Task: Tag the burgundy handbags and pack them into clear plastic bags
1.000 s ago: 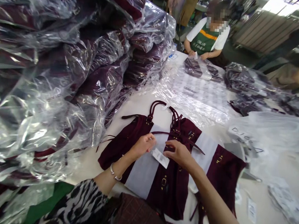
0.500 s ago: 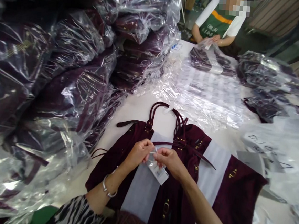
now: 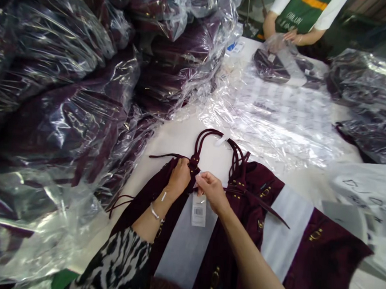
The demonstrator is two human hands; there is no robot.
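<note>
A dark maroon handbag (image 3: 232, 241) lies in front of me with a grey-white sheet (image 3: 185, 246) across it. My left hand (image 3: 179, 178) is closed at the bag's top edge, beside the base of the looped handle (image 3: 210, 132); its fingertips are partly hidden. Just right of it, my right hand (image 3: 213, 193) pinches the top end of a white hang tag (image 3: 198, 214) with a barcode. The tag hangs down over the sheet. A thin maroon strap (image 3: 271, 208) runs out to the right from the bag's top.
Plastic-wrapped maroon bags (image 3: 68, 121) are piled high on the left. Clear plastic sheeting (image 3: 276, 111) covers the table beyond the handle. A co-worker in a green apron (image 3: 296, 17) handles a wrapped bag (image 3: 272, 66) at the far end. More wrapped bags (image 3: 365, 82) lie right.
My hands were together at the tag; the left has moved up and left to the bag's top edge. The right has risen slightly, and the tag now hangs upright. The view has shifted.
</note>
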